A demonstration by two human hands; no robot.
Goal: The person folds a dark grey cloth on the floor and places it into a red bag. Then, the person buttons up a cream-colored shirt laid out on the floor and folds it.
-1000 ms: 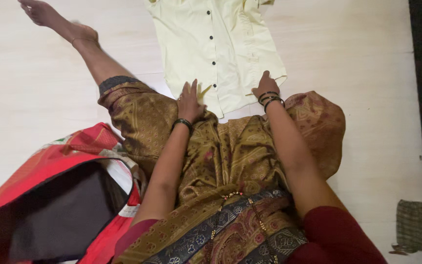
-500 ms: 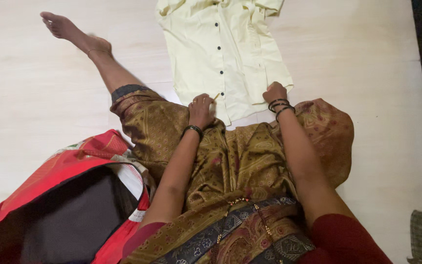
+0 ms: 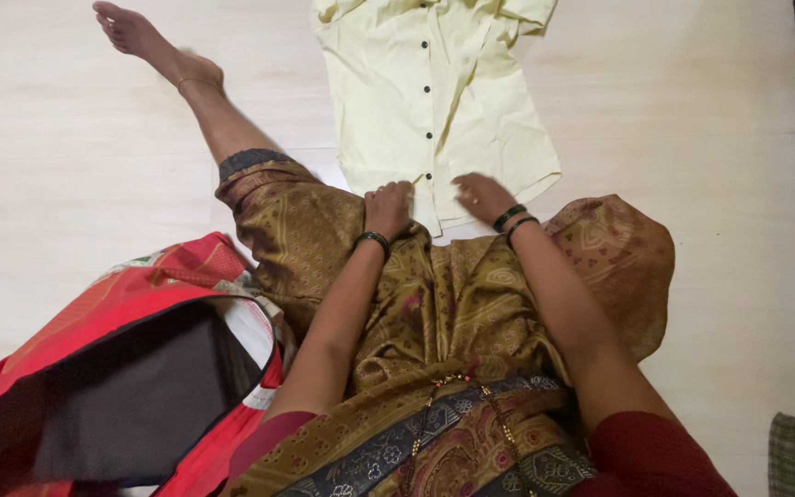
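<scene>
**Shirt laid out on the floor, hem end under both hands**

Shirt [image 3: 434,101], pale yellow with a row of dark buttons down its front, lies spread on the light floor [image 3: 692,110] directly ahead of the seated person, collar end away from them and hem end at their knees. It looks buttoned and mostly flat. The far sleeves are bunched and creased near the top edge, and a diagonal crease runs across the right side, so judging from how it lies, the spreading is largely done while the smoothing and any folding are not; no fold of the body shows yet.

Both arms reach forward over the lap of brown patterned cloth. The left hand [image 3: 388,210] rests at the hem just left of the button line, fingers curled down narrow onto the fabric; whether it pinches the edge or only presses on it I cannot tell. The right hand [image 3: 482,195] sits just right of the button line, fingers fairly flat and slightly spread on the cloth, gripping nothing that shows. Each wrist wears dark bangles.

A red bag [image 3: 140,387] with a dark open interior lies at the person's left side, apart from the shirt. One bare leg stretches out across the floor to the left.
</scene>
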